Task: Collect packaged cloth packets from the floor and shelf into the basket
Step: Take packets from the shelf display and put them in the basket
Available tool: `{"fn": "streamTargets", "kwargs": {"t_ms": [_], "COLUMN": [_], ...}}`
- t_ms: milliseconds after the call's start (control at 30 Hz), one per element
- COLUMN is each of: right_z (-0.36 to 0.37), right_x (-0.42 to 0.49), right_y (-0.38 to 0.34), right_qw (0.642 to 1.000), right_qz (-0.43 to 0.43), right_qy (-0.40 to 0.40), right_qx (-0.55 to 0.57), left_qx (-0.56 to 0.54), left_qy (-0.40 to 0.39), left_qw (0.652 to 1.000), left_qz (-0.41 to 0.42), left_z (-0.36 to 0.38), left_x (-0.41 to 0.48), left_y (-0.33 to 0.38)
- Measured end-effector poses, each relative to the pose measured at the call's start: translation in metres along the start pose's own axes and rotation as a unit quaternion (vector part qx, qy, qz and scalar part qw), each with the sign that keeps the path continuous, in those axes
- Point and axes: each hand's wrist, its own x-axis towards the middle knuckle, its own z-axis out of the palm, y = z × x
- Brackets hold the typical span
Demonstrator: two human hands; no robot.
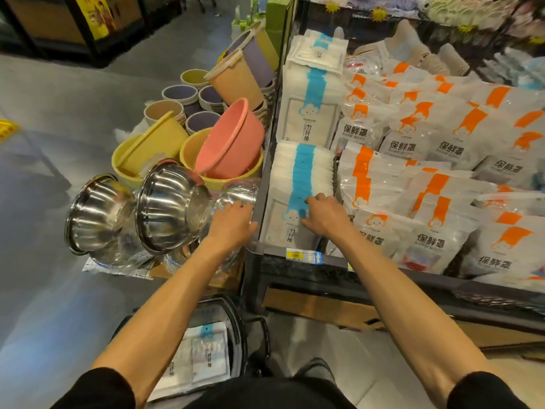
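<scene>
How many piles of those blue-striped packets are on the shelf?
3: the near pile under the right hand, a middle pile behind it, and a far pile at the back. More may be hidden.

Two bare forearms in short black sleeves reach forward side by side. The left hand (233, 222) lies palm down, fingers straight, just left of the shelf (266, 169). The right hand (324, 215) is over the shelf, fingers bent, thumb spread; its grip is unclear.
</scene>
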Motion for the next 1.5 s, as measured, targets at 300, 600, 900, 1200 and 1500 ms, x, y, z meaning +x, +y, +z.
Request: {"fn": "streamTargets", "kwargs": {"t_ms": [300,600,900,1200,1500], "right_z": [0.001,0.017,0.024,0.035,0.079], "right_x": [-0.063,-0.143,-0.188,-0.195,-0.176], "right_y": [-0.017,-0.068,-0.131,-0.207,-0.290], "right_qw": [1.000,0.998,0.996,0.995,0.994], "right_qz": [-0.001,-0.046,-0.090,-0.100,-0.073], "right_qy": [-0.001,0.035,-0.008,-0.026,-0.064], "right_qx": [-0.012,0.018,0.002,-0.004,0.043], "left_qx": [0.078,0.111,0.110,0.070,0.037], "left_qy": [0.033,0.009,0.003,0.005,-0.010], "left_qw": [0.996,0.994,0.992,0.994,0.996], "left_qz": [0.010,-0.016,-0.056,-0.083,-0.086], "left_z": [-0.004,-0.003,-0.004,-0.005,0.027], "left_x": [-0.043,-0.147,-0.232,-0.264,-0.271], "left_y": [-0.005,-0.020,-0.056,-0.121,-0.217]}}
